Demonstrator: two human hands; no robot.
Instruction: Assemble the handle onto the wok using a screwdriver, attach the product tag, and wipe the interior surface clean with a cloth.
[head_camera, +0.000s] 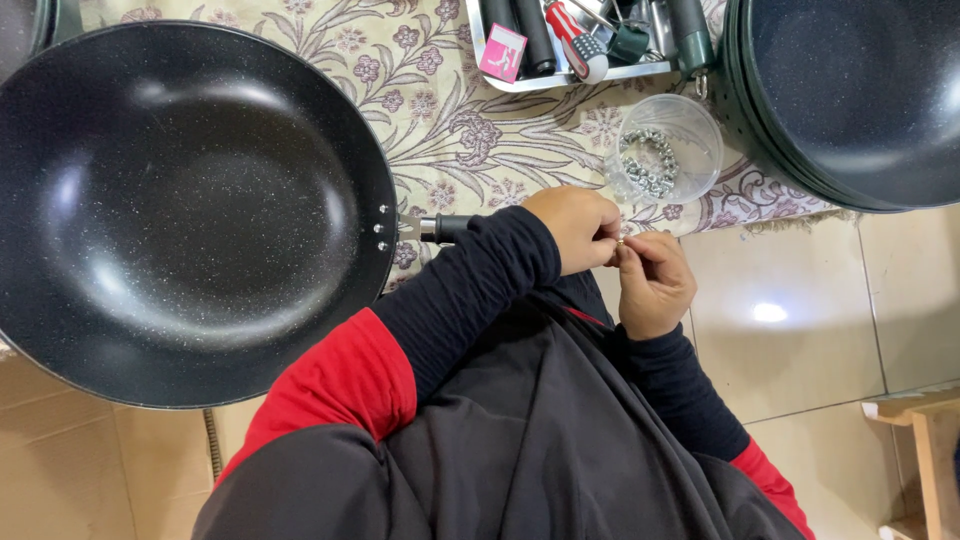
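Presently both hands, left hand and right hand, pinch one small metal fastener at the black pan's handle stub, unfitted, the plastic cup of fasteners at one o'clock.

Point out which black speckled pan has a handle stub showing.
The large black non-stick pan at the left: its riveted metal stub points toward the hands. The stacked dark pans at top right show none.
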